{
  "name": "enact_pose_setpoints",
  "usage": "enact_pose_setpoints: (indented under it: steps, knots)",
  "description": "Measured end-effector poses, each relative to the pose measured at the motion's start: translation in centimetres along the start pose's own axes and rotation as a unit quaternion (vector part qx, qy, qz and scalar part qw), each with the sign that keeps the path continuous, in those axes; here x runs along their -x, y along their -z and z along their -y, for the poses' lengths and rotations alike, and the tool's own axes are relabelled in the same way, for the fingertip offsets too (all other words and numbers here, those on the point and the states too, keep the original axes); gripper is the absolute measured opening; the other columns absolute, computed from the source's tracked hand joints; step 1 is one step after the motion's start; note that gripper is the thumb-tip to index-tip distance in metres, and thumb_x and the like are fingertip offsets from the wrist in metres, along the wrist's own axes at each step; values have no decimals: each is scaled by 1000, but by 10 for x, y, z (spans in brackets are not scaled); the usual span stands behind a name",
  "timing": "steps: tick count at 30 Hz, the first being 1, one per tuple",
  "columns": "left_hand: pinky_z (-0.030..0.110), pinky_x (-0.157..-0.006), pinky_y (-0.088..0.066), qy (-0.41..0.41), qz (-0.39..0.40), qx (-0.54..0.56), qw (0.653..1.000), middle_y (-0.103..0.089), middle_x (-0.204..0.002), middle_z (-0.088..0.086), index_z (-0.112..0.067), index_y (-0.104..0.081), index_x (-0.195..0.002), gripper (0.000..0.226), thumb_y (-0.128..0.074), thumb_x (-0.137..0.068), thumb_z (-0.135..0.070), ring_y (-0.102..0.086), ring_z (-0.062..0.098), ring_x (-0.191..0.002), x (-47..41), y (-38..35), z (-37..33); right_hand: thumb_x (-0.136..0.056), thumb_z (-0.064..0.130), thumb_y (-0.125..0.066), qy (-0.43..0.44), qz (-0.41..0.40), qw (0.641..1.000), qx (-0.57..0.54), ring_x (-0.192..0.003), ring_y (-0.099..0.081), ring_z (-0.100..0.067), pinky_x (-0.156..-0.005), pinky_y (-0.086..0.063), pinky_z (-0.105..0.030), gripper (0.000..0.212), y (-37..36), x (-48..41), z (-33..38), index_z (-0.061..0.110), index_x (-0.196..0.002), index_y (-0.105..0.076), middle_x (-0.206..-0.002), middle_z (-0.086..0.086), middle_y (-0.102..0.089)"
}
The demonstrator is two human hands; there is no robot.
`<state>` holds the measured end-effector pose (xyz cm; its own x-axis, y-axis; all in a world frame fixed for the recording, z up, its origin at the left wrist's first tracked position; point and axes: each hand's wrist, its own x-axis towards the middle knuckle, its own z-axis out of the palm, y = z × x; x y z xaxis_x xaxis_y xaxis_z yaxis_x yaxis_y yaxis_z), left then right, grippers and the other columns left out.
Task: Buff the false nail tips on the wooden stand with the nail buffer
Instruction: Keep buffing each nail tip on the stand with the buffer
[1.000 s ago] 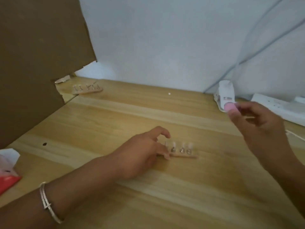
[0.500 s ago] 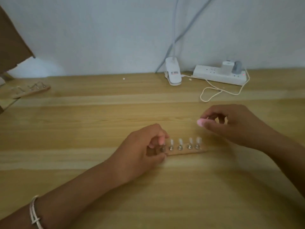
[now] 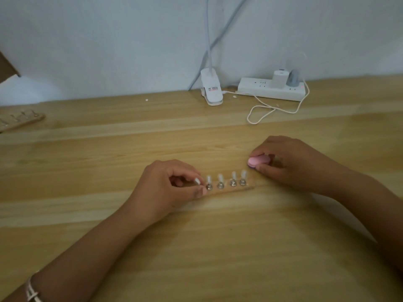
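Roughly, axis: wooden stand (image 3: 231, 189) ran left-right.
Left hand (image 3: 168, 188): pinched leftmost nail tip (image 3: 197, 181).
Right hand (image 3: 290, 164): gripped nail buffer (image 3: 258, 160) beside right end.

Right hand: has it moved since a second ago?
Yes. The right hand with the buffer has come down toward the stand's right end, away from the lamp clip.

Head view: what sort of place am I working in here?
Probably a home desk or small craft bench against a wall: a wooden tabletop, a clip-on lamp and a power strip at the back, and a wooden stand of false nail tips.
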<state>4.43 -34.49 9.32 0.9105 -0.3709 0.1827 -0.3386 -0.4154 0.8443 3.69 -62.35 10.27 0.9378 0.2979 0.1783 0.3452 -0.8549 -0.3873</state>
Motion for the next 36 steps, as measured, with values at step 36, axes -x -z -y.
enact_pose_setpoints:
  steps: [36]
  knots:
    - [14, -65, -39, -166, -6, -77, 983, -59, -91, -8, -18, -74, -96, 20, -57, -94, -27, -58, 6, -81, 24, -7, -10, -94, 2, -62, 263, -213, 939, -60, -105, -64, -19, -95, -48, -26, 21, -47, 22, 69, 2, -113, -71, -113, -10, -68]
